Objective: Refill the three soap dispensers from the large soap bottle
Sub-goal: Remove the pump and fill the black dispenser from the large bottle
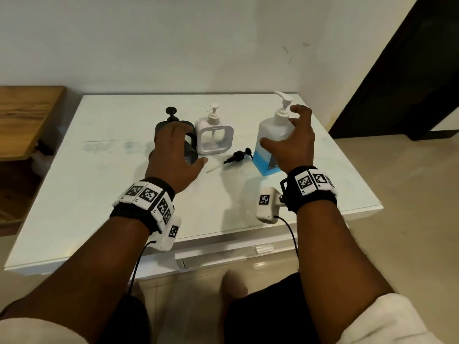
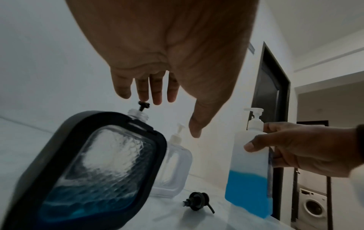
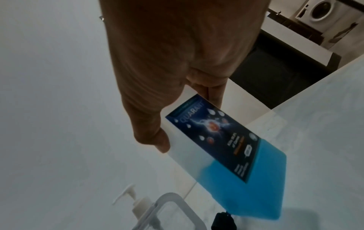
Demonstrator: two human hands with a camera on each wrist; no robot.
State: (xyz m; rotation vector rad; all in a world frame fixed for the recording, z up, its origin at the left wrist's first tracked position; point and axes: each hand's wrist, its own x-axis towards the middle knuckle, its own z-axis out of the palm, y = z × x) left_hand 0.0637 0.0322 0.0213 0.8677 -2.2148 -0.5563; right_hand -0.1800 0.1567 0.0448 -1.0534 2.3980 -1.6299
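On the white bench point(image 1: 99, 219), going from the left: the left hand point(image 1: 173, 150) hovers over the open black dispenser point(image 2: 98, 163), fingers point(image 2: 155, 93) straight and released, just above its bare threaded neck. That dispenser stands tilted in the left wrist view and holds a shallow layer of blue soap. Another black pump top point(image 1: 172, 112) shows behind it; whether it belongs to a third dispenser is hard to tell, as the hand covers what is below. Just to the right stands the white dispenser point(image 1: 214, 137), pump on, apparently empty. In front of it, between the hands, the removed black pump point(image 1: 237, 156) lies on its side with its tube pointing left.

Further right the large soap bottle point(image 1: 270, 145) stands upright, long axis vertical, about a third full of blue. The right hand point(image 1: 293, 142) curls round its upper body, thumb on the near face, fingers behind. The bottle's own pump is on, so pouring would likely need it unscrewed first. The loose pump lies in the path between bottle and open neck.
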